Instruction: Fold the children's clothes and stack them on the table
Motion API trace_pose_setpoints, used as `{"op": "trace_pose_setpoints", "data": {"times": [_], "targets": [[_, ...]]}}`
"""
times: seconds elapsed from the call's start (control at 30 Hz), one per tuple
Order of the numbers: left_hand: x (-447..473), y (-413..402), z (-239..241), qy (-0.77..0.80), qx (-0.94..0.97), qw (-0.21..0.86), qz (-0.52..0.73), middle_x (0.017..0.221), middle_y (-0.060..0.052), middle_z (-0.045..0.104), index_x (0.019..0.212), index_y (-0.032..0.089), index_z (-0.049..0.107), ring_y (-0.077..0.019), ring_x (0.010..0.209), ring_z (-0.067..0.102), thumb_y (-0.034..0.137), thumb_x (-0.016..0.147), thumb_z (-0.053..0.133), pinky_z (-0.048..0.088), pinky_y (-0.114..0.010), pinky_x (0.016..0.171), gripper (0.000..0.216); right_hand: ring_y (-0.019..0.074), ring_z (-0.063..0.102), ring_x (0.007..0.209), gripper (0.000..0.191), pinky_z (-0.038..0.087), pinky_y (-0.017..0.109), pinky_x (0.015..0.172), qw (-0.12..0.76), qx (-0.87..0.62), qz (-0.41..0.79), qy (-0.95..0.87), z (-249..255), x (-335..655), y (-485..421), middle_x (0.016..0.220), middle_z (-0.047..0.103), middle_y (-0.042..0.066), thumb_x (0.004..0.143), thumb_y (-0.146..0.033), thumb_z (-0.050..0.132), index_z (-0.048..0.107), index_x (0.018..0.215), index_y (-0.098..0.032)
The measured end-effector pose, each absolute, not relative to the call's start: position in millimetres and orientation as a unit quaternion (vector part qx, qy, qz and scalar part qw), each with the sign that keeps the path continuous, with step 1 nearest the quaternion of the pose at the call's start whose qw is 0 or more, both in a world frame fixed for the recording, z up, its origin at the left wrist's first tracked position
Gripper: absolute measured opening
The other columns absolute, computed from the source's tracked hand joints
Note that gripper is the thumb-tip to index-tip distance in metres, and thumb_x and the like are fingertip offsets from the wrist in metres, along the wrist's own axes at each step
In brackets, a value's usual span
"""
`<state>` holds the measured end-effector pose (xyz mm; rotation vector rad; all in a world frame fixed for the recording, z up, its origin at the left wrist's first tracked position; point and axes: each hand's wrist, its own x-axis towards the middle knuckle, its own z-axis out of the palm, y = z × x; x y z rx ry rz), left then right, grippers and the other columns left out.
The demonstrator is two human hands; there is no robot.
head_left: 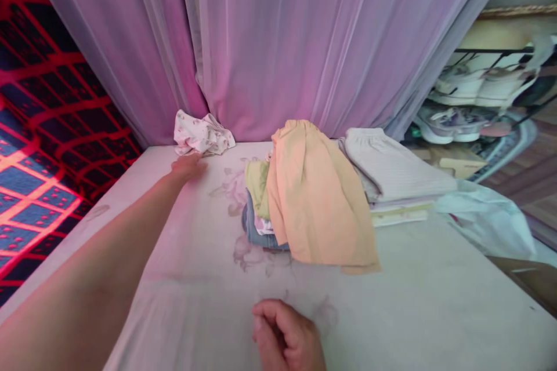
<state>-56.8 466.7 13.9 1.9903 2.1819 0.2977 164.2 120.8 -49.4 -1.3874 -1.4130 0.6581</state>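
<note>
Head view, nearest to us: our right hand (289, 336) is loosely curled at the bottom edge, thumb against forefinger, and we see nothing held in it. It is just above or resting on a pale floral-printed sheet (391, 307); we cannot tell which. Along the left side, beyond our outstretched forearm (87, 278), hangs or lies a dark checked fabric (39, 87) with glowing red lines and a bright blue patch.

Farther in, near the middle of the sheet, a peach-orange garment (322, 203) with a gathered top is draped over a small pile. From under its left side we see a yellow-green garment (259, 188) and, lower down, folded blue denim (256, 233). To the right, a filmy pale plastic bag (487, 220) sits beside a neat stack, topped by a folded white ribbed garment (395, 168) with a gathered waistband.

Our left hand (189, 167) reaches to the far left of the sheet, its fingertips at the lower edge of a crumpled white printed cloth (202, 134). We cannot tell how far its fingers are spread or whether they grip the cloth, which lies against a mauve curtain (278, 40). Past the curtain's right edge, pale shoes (478, 84) stand on a rack (483, 51).
</note>
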Motion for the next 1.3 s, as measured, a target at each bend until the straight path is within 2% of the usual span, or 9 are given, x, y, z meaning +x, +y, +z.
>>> {"op": "trace_pose_setpoints", "data": {"times": [0.17,0.33,0.43,0.63,0.83,1.0,1.07,1.17,1.3], "targets": [[-61.5,408.8,29.2,0.697,0.686,0.137,0.159,0.139,-0.004,0.051,0.129,0.023,0.056,-0.0219,0.126,0.05,0.043,0.085,0.047,0.04,-0.03,0.102,0.049,0.0089,0.051,0.047,0.022,0.038,0.017,0.047,0.487,-0.555,0.3,-0.605,-40.8,170.5,125.7,0.054,0.058,-0.002,0.084,-0.028,0.047,0.065,0.077,-0.019],[-63.2,293.0,51.7,0.595,0.671,0.296,0.329,0.138,-0.003,0.052,0.126,0.024,0.059,-0.0247,0.13,0.044,0.058,0.076,0.055,0.03,-0.039,0.111,0.06,0.0101,0.052,0.047,0.024,0.038,0.017,0.045,0.502,-0.553,0.356,-0.561,-39.7,172.0,135.2,0.057,0.061,-0.001,0.083,-0.033,0.047,0.065,0.079,-0.017],[-60.6,208.4,50.8,0.574,0.645,0.35,0.362,0.134,-0.004,0.056,0.124,0.024,0.061,-0.0258,0.129,0.045,0.063,0.075,0.055,0.03,-0.043,0.111,0.063,0.0111,0.052,0.047,0.026,0.039,0.019,0.045,0.512,-0.553,0.368,-0.545,-40.5,170.4,140.1,0.057,0.062,0.0,0.081,-0.035,0.047,0.065,0.08,-0.017],[-42.9,77.4,22.7,0.567,0.649,0.362,0.354,0.128,-0.003,0.061,0.118,0.031,0.065,-0.0254,0.124,0.052,0.057,0.082,0.052,0.036,-0.044,0.109,0.046,0.0152,0.058,0.054,0.031,0.044,0.023,0.052,0.499,-0.556,0.346,-0.568,-30.8,169.3,137.2,0.061,0.066,0.002,0.078,-0.041,0.047,0.067,0.081,-0.018],[-7.2,22.2,14.6,0.479,0.729,0.386,0.301,0.122,-0.002,0.065,0.119,0.036,0.064,-0.0217,0.117,0.057,0.05,0.087,0.048,0.041,-0.038,0.105,0.039,0.0196,0.067,0.081,0.044,0.05,0.029,0.074,0.473,-0.515,0.433,-0.569,-17.6,154.8,112.9,0.092,0.073,0.005,0.072,-0.035,0.058,0.062,0.112,-0.017],[-15.3,15.2,15.8,0.53,0.717,0.334,0.305,0.115,-0.003,0.067,0.111,0.034,0.067,-0.0229,0.111,0.059,0.035,0.08,0.053,0.044,-0.04,0.101,0.033,0.02,0.064,0.082,0.035,0.049,0.029,0.075,0.492,-0.538,0.362,-0.58,7.7,168.4,79.4,0.089,0.072,0.005,0.077,-0.037,0.049,0.068,0.099,-0.017],[-21.9,17.5,9.2,0.576,0.687,0.306,0.321,0.122,-0.005,0.063,0.118,0.031,0.062,-0.0243,0.113,0.058,0.028,0.074,0.056,0.044,-0.041,0.1,0.045,0.0184,0.062,0.072,0.038,0.048,0.026,0.065,0.504,-0.529,0.368,-0.575,25.8,176.6,65.8,0.078,0.07,0.003,0.079,-0.045,0.049,0.068,0.096,-0.017],[-17.2,23.1,-4.5,0.583,0.671,0.281,0.361,0.143,-0.01,0.043,0.141,0.025,0.037,-0.0256,0.128,0.045,0.026,0.066,0.062,0.039,-0.04,0.105,0.079,0.0156,0.057,0.058,0.046,0.044,0.023,0.05,0.534,-0.491,0.467,-0.506,55.7,178.2,48.8,0.066,0.065,0.0,0.077,-0.053,0.052,0.067,0.1,-0.015],[9.5,39.9,-8.7,0.612,0.626,0.208,0.436,0.152,-0.015,0.026,0.147,0.018,0.016,-0.0268,0.141,0.024,0.029,0.066,0.065,0.026,-0.04,0.113,0.095,0.0149,0.06,0.061,0.054,0.044,0.023,0.049,0.59,-0.403,0.583,-0.387,91.6,167.3,34.2,0.076,0.069,0.003,0.069,-0.055,0.065,0.064,0.105,-0.014]]}}
